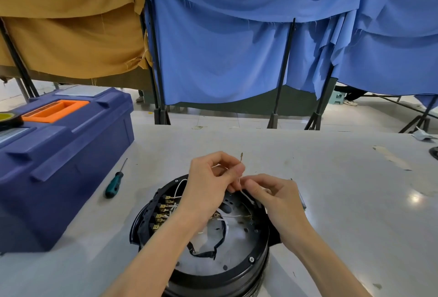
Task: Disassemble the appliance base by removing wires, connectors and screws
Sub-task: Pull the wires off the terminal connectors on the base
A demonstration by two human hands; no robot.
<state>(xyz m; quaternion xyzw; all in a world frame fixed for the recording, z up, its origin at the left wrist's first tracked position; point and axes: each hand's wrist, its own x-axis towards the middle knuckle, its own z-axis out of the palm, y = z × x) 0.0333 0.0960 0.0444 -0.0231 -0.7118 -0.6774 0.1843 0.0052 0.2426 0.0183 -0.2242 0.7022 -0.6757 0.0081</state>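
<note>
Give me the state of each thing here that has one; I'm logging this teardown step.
appliance base, on the table, opened, wiring exposed.
white wire, pinched by left hand and right hand above the base.
brass connectors, seated in a row at the base's left wall.
rim screw, in place.
screwdriver, lying on the table, untouched.
toolbox, lid closed.

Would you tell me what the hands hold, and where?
A thin white wire: left hand pinches near its free terminal end, right hand lower down.
</note>
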